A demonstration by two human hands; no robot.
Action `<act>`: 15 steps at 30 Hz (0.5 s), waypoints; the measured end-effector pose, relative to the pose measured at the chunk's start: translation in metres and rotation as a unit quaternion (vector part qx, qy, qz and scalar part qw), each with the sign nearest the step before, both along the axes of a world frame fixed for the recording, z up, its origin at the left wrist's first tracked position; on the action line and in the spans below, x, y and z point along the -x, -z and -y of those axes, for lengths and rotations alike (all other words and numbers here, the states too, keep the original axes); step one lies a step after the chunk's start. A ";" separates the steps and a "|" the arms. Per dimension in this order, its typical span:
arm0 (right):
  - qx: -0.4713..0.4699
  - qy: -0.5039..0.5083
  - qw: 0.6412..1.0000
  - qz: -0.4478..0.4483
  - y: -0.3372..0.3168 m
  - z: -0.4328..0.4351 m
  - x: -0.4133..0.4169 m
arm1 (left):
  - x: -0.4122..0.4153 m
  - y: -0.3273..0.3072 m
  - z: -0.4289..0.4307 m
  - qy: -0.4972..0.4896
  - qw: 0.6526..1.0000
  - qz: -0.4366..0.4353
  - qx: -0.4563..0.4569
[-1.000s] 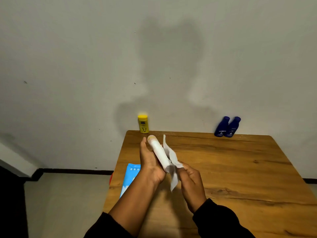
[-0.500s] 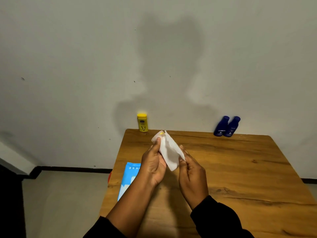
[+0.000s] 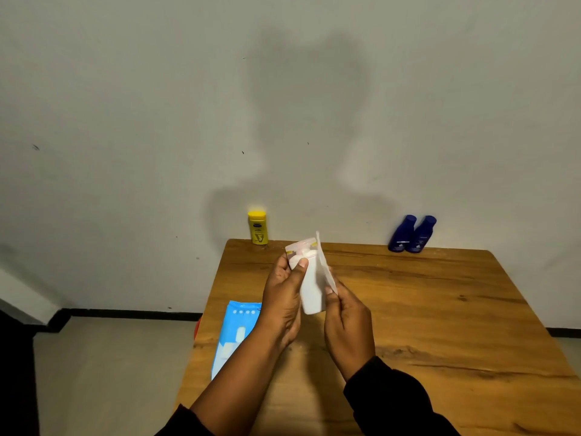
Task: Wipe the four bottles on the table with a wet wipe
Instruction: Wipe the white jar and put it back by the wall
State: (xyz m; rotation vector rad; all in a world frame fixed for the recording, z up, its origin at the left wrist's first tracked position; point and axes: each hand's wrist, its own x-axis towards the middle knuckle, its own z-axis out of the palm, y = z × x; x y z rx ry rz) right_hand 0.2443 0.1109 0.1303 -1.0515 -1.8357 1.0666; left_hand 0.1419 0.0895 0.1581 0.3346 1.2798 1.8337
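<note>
**Above the table, left of centre: white bottle mid-wipe**

Left hand grips the white bottle near its cap. Right hand pinches the wet wipe against the bottle's right side. The wipe covered the front half a second ago and has now slid off. Likely first bottle still in hand; yellow bottle and blue bottles wait at the far edge.

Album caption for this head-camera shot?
Left hand grips a white bottle while right hand holds a wet wipe against it.

A lone bottle stands at the table's far left, two touching bottles far right, wipe pack on its left edge; fourth bottle above, between left hand and right hand's wet wipe
</note>
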 end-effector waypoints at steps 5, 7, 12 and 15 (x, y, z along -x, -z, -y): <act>0.079 0.007 0.996 -0.042 -0.010 -0.004 -0.001 | -0.001 0.004 -0.001 0.012 0.993 -0.113 0.032; 0.084 0.021 0.992 -0.093 -0.024 -0.014 0.005 | -0.005 0.000 -0.002 0.026 0.984 -0.174 0.035; 0.025 -0.002 0.990 -0.136 -0.040 -0.032 0.005 | 0.000 -0.002 0.000 0.023 0.969 -0.245 -0.006; -0.069 -0.036 0.995 -0.060 -0.034 -0.039 -0.002 | 0.001 0.001 0.001 0.020 0.954 -0.299 0.005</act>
